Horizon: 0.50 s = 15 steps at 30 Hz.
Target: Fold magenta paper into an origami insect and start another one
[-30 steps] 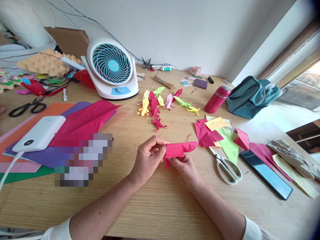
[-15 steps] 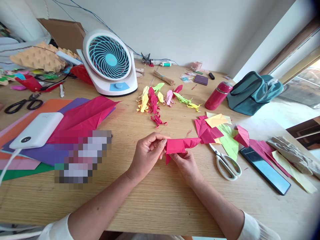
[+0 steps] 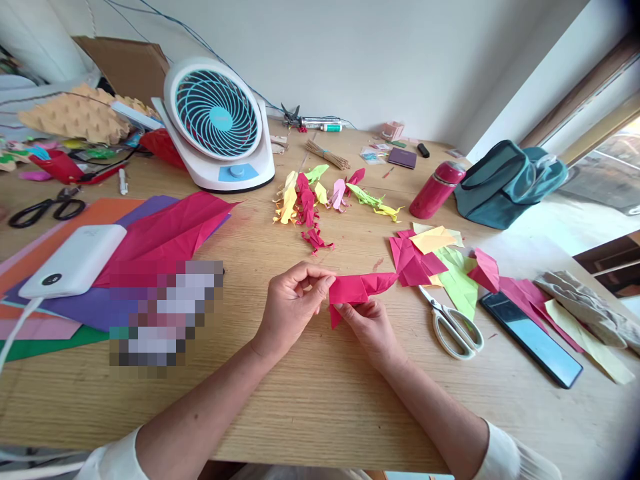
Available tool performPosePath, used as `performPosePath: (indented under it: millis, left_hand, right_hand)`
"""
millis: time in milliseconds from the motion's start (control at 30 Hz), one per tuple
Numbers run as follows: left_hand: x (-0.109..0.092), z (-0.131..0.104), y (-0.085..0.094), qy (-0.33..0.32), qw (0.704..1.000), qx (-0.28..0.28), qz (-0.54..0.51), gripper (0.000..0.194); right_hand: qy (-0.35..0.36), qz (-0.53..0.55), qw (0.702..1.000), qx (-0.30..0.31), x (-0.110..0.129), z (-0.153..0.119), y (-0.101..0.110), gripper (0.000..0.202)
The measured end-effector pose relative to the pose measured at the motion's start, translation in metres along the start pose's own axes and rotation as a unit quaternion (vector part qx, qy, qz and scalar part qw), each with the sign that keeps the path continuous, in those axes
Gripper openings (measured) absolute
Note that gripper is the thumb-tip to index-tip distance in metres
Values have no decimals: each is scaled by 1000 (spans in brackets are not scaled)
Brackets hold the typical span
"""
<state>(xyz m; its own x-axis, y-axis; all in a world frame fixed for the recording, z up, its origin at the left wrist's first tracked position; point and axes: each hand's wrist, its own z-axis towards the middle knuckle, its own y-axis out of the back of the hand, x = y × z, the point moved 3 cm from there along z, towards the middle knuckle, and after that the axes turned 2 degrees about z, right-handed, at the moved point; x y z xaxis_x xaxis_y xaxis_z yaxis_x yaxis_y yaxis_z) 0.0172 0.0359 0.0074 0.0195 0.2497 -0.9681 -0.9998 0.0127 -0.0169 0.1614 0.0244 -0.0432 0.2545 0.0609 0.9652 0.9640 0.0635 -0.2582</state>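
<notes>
A partly folded piece of red origami paper (image 3: pixel 355 288) is held above the table between both hands. My left hand (image 3: pixel 293 303) pinches its left end between thumb and forefinger. From below, my right hand (image 3: pixel 373 333) grips the lower edge, thumb in front and the other fingers partly hidden behind the paper. A pointed flap of the paper stretches to the right, and a small corner hangs down by the right thumb. Beyond the hands lie several folded paper figures (image 3: pixel 306 200) in red, yellow, green and pink, with one small red figure (image 3: pixel 316 239) nearer.
White-handled scissors (image 3: pixel 456 333), a phone (image 3: pixel 530 340) and folded paper pieces (image 3: pixel 415 260) lie to the right. A red bottle (image 3: pixel 437 190) and teal bag (image 3: pixel 505 187) stand behind. On the left are coloured sheets (image 3: pixel 165 233), a white power bank (image 3: pixel 75 260) and a fan (image 3: pixel 217 120).
The red paper has shifted slightly left and tilted in my hands. My left hand has moved a little left with it; both hands keep their grip.
</notes>
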Motion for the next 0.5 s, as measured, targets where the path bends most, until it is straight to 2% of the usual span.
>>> performPosePath:
  millis: [200, 500]
  left_hand:
    - [2, 1, 1, 35, 999, -13, -1, 13]
    - [18, 4, 1, 120, 989, -23, -88, 24]
  right_hand:
    - [2, -3, 1000, 6, 1, -1, -1, 25]
    - [9, -14, 1000, 14, 1, 0, -4, 24]
